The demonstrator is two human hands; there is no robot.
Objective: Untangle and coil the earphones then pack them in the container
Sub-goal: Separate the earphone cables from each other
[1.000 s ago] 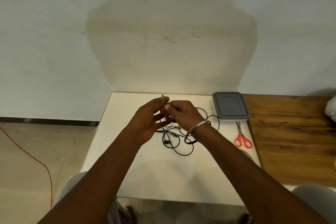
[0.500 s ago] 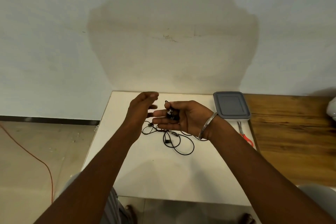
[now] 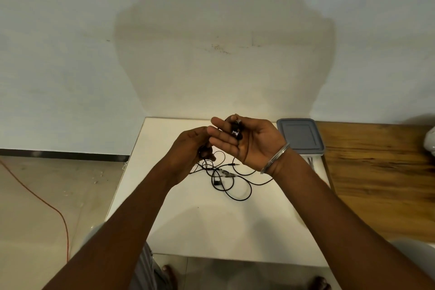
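Note:
Black earphones (image 3: 231,180) lie in loose loops on the white table (image 3: 211,226), their plug pointing right. My right hand (image 3: 247,142) is raised palm-up above the table, with the earbud end of the cable pinned under its thumb. My left hand (image 3: 190,150) is just left of it, fingers closed around a lower stretch of the same cable. The grey lidded container (image 3: 300,136) stands at the table's far right corner, lid on.
A wooden surface (image 3: 381,172) adjoins the table on the right. Scissors are mostly hidden behind my right wrist. A white wall rises directly behind the table. An orange cord (image 3: 47,205) runs across the floor at left.
My right hand has turned palm-up and lifted with the earbuds. My left hand let go, swung out, then came back and closed on the cable below.

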